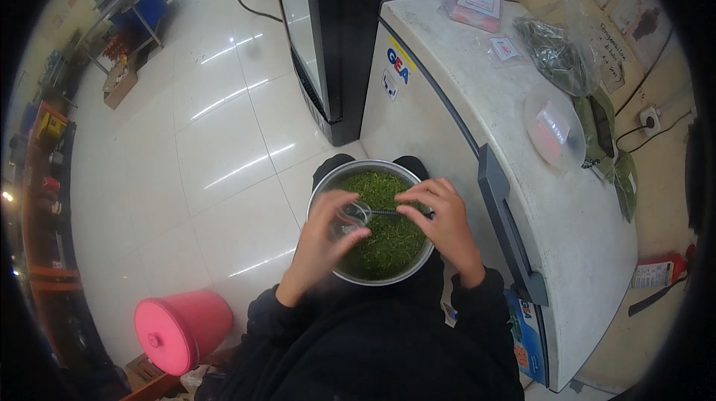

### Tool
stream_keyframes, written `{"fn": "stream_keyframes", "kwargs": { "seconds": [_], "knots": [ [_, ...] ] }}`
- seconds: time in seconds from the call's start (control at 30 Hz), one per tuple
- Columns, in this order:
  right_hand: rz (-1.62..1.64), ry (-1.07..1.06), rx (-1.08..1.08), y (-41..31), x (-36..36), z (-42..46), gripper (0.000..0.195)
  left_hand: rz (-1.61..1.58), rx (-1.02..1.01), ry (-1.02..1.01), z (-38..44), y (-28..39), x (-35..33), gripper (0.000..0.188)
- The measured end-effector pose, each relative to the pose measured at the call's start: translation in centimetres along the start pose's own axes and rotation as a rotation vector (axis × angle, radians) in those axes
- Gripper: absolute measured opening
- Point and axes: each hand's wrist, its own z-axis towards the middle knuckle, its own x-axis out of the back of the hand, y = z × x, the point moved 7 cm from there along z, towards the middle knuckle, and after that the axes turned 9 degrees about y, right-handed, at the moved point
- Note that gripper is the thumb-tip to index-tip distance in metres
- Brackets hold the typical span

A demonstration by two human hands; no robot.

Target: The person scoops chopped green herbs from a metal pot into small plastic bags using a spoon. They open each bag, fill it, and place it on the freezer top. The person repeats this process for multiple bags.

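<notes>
A round metal bowl (386,280) rests on the person's lap, filled with chopped green herbs or leaves (386,247). Over its left side, my left hand (330,227) is curled around a clear plastic cup or container (352,215). My right hand (439,211) is over the bowl's right side, thumb and fingers apart, close to the end of a thin dark ridged rod (385,212) that spans the bowl between the hands. Whether the right fingers touch the rod cannot be told.
A white chest freezer (570,222) with a grey handle (509,222) stands close on the right, bearing plastic bags of green stuff (559,54) and a round clear lid or bag (554,129). A pink lidded bin (184,331) is at lower left.
</notes>
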Motion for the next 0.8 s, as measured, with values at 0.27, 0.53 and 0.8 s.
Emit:
{"fn": "stream_keyframes", "kwargs": {
  "seconds": [0.27, 0.53, 0.8],
  "knots": [
    [-0.429, -0.13, 0.186, 2.6, -6.8, -1.0, 0.021, -0.038, -0.131, 0.204, 1.1, -0.6, 2.8, 0.068],
    [-0.475, 0.012, 0.218, 0.8, -5.4, -0.9, 0.011, -0.224, -0.048, 0.335, 0.7, -0.8, 4.6, 0.086],
    [-0.358, -0.353, 0.141, -0.5, -5.8, -5.0, 0.018, -0.191, -0.064, 0.324, 0.5, -1.5, 4.3, 0.078]
  ]
}}
